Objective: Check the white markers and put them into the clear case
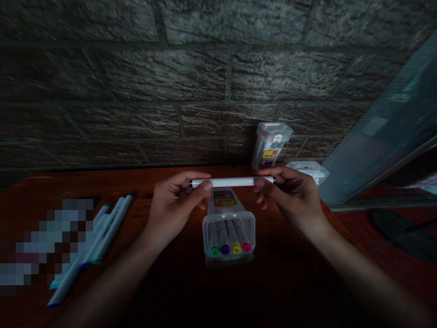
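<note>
A white marker [233, 182] with dark ends is held level between my two hands. My left hand [177, 196] pinches its left end between thumb and fingers. At the other end, my right hand [290, 193] grips it the same way. Just below the marker, a clear plastic marker case [207, 228] lies on the table with its near end facing me. Several markers [229, 234] rest inside it, their tips green, purple, yellow and pink. The case carries a yellow and dark label, partly behind the held marker.
Several loose markers [111, 228] lie on the wooden table [143, 291] to the left, beside a pixelated patch. A second clear case [271, 143] stands upright by the brick wall [205, 73]. Behind my right hand is a clear plastic lid or box [312, 167]. A glass panel [372, 123] rises at the right.
</note>
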`<state>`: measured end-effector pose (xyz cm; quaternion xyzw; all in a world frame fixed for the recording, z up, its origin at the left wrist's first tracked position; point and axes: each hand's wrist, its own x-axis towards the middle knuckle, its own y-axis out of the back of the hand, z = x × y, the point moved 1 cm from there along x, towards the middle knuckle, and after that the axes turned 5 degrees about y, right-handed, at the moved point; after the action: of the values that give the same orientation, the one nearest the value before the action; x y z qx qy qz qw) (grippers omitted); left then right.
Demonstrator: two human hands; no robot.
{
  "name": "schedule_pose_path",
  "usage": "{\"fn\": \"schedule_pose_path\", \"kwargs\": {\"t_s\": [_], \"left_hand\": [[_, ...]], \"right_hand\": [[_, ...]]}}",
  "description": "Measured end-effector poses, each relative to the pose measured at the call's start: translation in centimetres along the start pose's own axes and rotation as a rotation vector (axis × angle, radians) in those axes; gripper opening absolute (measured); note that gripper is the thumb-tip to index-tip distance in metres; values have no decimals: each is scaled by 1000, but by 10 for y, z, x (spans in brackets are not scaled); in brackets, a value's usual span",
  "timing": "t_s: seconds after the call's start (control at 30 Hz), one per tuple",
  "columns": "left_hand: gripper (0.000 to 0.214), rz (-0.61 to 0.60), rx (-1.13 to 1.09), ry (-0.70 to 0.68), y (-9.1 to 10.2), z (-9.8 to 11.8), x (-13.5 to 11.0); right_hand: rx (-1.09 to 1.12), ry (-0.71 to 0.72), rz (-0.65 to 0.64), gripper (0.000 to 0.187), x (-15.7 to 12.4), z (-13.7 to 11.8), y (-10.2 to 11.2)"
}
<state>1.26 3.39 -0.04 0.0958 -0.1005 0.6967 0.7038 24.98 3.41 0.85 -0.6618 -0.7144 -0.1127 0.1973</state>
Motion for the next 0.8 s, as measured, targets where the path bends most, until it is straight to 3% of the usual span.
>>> {"fn": "schedule_pose_path", "kwargs": {"t_s": [0.2,0.5,0.8], "left_hand": [[21,3,46,-14,0,2,-2],[16,-34,-118,25,1,-5,0],[15,-13,51,-22,2,-2,0]], "right_hand": [[-6,8,14,20,0,1,-1],[109,-50,7,17,0,-1,-1],[73,-19,-6,16,-1,4,-2]]}}
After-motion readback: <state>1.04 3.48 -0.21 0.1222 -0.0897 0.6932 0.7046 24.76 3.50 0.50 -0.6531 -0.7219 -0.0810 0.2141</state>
